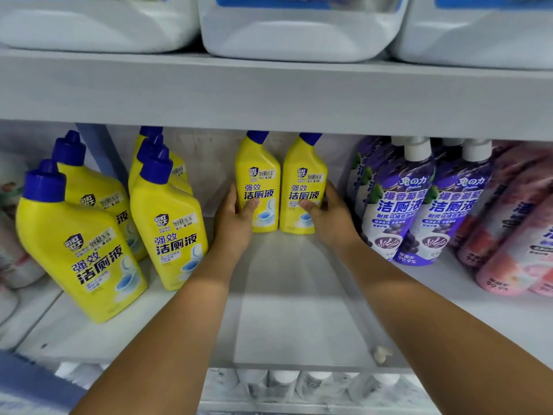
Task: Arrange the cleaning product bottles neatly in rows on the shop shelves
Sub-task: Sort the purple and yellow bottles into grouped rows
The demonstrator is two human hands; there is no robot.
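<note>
Each hand, left (236, 220) and right (330, 218), grips a yellow plastic blue-capped bottle (258, 187) (303, 190) near the white shelf's (287, 295) back edge; one uneven shove could topple both.

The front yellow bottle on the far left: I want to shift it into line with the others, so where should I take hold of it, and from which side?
Probably the flat body of the yellow bottle below the blue cap, coming from the open front of the shelf. It leans, with other yellow bottles close behind and to its right, and the slim neck offers less hold.
</note>
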